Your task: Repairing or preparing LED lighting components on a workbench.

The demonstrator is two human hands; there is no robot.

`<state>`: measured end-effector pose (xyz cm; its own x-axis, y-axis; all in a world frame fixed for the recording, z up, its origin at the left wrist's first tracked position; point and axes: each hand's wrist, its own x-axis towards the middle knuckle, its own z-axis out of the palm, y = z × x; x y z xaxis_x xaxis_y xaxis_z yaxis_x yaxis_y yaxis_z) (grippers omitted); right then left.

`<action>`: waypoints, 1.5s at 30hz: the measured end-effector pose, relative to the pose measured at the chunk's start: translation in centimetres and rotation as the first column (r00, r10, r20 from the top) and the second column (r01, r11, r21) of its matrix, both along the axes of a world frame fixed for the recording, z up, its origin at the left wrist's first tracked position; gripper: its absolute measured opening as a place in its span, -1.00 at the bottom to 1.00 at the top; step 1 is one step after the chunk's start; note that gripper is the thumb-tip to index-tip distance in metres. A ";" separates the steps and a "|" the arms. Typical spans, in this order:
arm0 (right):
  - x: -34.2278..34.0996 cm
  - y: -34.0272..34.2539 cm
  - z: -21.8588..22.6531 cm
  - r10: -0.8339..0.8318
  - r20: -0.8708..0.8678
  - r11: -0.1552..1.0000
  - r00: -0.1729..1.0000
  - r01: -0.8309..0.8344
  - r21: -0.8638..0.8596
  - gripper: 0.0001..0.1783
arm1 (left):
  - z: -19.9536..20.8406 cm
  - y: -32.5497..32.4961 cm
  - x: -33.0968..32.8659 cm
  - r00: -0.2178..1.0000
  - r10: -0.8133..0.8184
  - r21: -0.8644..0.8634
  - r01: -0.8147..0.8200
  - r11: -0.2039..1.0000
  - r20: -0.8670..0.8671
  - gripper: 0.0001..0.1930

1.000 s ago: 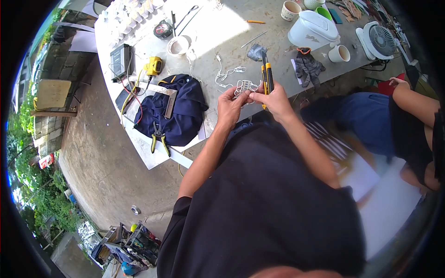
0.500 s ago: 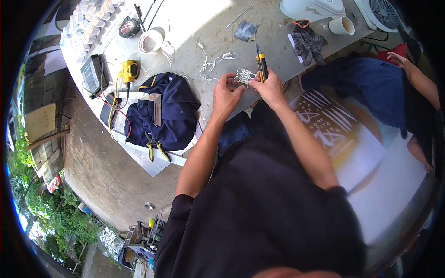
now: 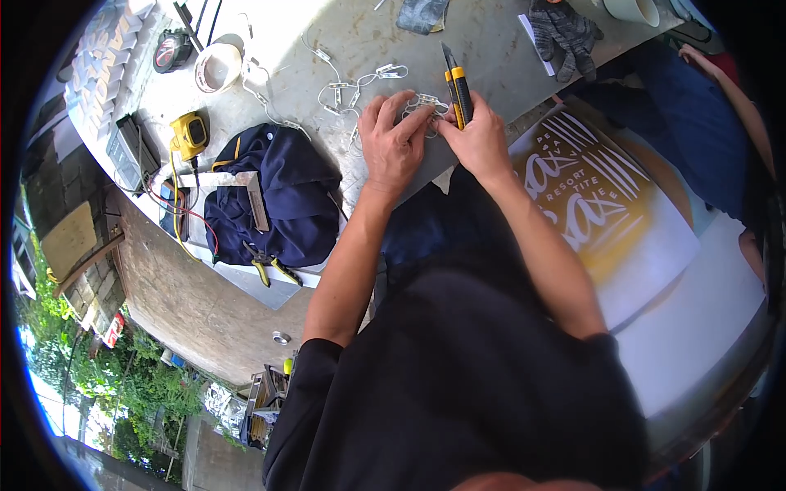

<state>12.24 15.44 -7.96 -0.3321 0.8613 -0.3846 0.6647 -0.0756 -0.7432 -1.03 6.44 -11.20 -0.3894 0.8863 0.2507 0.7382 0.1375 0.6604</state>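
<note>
Two bare hands meet over a small bundle of white wired modules [image 3: 426,100], close to the table edge nearest you. Your left hand [image 3: 393,143] comes from the left, fingers bent, index reaching rightward across the bundle's near side; whether it grips or merely presses, you cannot tell from this view. The bundle lies just beyond your fingertips, its longer way running roughly left to right; table contact is hidden. Your right hand [image 3: 477,139] is at its right end, thumb tip close against it, palm closed round a yellow-and-black tool [image 3: 461,94] whose long axis points away from you, tip outward. Both hands are about equally near.

On the grey table [image 3: 491,61], from the left, you have white block pieces [image 3: 106,57], a dark box [image 3: 131,151], a tape measure [image 3: 171,51], a yellow device [image 3: 189,137] and a roll of tape [image 3: 218,68]. Then comes bunched navy cloth [image 3: 286,188] with an L-shaped metal square [image 3: 254,200] lying on it and pliers [image 3: 285,272] at its near edge. A loose string of modules [image 3: 354,84] trails just beyond your left hand; farther right lie a dark flat piece [image 3: 422,15], a grey glove [image 3: 561,41] and a cup [image 3: 634,10].

Around you, greenery [image 3: 106,393] and concrete floor [image 3: 188,303] fill the left; on your right, a white-and-gold printed sheet [image 3: 655,262] lies near a co-worker [image 3: 679,123] in dark blue.
</note>
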 end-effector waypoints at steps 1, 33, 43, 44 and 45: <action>0.1 0.2 0.0 0.035 -0.008 0.999 0.999 -0.035 0.011 -0.67 | 0.0 0.2 -0.2 1.000 -0.010 -0.014 0.010 1.000 -0.015 -0.73; 6.1 0.4 4.5 0.061 0.073 0.978 0.995 -0.045 -0.203 -0.54 | 0.0 0.0 -2.1 0.996 -0.045 -0.049 0.049 0.998 0.076 -0.67; 8.0 1.2 7.0 0.534 0.165 0.821 0.829 -0.555 0.131 -0.44 | -0.3 0.0 -2.7 0.991 -0.076 -0.097 0.086 0.992 0.107 -0.61; 8.0 1.1 7.0 0.573 0.204 0.782 0.794 -0.604 0.155 -0.35 | -0.2 0.0 -2.7 0.991 -0.085 -0.107 0.096 0.990 0.106 -0.60; 8.1 1.0 6.6 0.572 0.204 0.783 0.795 -0.603 0.151 -0.35 | -0.2 0.0 -2.7 0.991 -0.091 -0.107 0.101 0.989 0.098 -0.59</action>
<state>20.35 16.40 -1.36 -0.7548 0.5782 -0.3096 0.6282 0.5016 -0.5948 -3.74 6.47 -11.41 -0.3182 0.9410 0.1148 0.6877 0.1458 0.7112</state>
